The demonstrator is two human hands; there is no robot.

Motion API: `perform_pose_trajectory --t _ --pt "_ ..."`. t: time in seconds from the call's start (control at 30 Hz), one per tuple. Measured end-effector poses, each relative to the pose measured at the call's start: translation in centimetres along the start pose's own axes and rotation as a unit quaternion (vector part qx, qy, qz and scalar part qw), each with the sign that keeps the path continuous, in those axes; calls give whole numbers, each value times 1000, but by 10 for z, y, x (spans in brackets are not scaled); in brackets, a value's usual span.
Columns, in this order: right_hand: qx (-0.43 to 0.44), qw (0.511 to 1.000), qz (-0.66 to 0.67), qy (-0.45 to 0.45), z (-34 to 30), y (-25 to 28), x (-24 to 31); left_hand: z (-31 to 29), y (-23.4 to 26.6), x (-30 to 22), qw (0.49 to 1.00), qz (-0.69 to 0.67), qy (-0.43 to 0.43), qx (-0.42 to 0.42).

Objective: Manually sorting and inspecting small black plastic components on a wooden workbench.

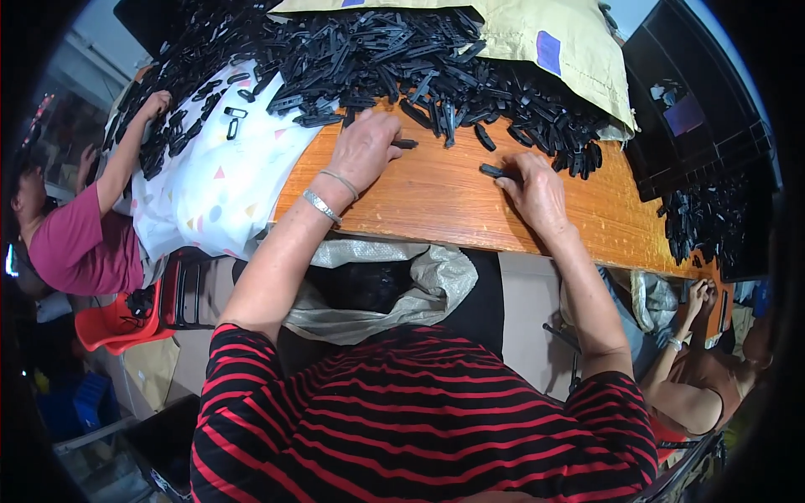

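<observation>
My left hand [366, 151] is at the near edge of a large pile of black plastic pieces [369, 59], its fingers bent down. A narrow black plastic piece [404, 143] sticks out beside its thumb, apparently in its grip; the fingertips are partly hidden. To the right, my right hand [537, 194] pinches another narrow black plastic piece [492, 170] between thumb and fingers, just above the wooden table [428, 201]. Several more loose pieces lie at the pile's front edge, between and beyond both hands.
An open woven sack [449, 289] hangs below the table's front edge, over my lap. A yellowish sack [562, 59] lies behind the pile. Patterned white sheeting [210, 184] covers the left side, where a co-worker [88, 235] sits. Another person [696, 386] works at the right, near a black crate [704, 101].
</observation>
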State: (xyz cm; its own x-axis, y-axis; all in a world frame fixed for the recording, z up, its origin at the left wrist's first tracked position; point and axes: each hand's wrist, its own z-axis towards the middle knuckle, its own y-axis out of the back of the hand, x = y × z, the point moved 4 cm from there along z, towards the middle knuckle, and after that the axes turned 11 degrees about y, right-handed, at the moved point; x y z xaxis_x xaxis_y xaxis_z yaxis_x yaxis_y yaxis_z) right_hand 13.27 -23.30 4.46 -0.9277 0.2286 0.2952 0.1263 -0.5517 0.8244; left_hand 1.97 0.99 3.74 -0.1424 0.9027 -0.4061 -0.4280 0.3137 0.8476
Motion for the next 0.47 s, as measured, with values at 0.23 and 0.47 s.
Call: perform_pose_trajectory --t 0.23,0.47 --pt "105 991 -39 -73 5 -4 9 -7 5 5 998 26 8 53" --pt "2 938 290 -189 18 -21 58 -30 -5 1 790 -542 237 157"
